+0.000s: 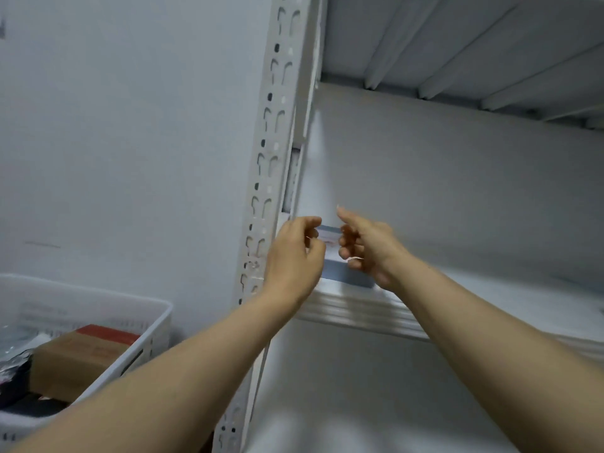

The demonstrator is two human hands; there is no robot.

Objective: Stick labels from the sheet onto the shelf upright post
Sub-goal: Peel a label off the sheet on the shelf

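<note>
The white slotted shelf upright post [271,132] runs from the top centre down to the bottom. A pale label [289,188] sits on its inner face above my hands. Just right of the post, my left hand [294,253] and my right hand [366,246] hold a small white sheet of labels [328,237] between them, each pinching one end. My right index finger points upward. The sheet is blurred and its print is unreadable. Below it a grey-blue flat box [346,274] lies on the shelf.
A white shelf board [490,299] with a ribbed front edge crosses under my hands; another shelf [474,53] hangs overhead. At lower left a white plastic basket [98,308] holds a brown cardboard box [81,358] and dark items. A plain wall lies behind.
</note>
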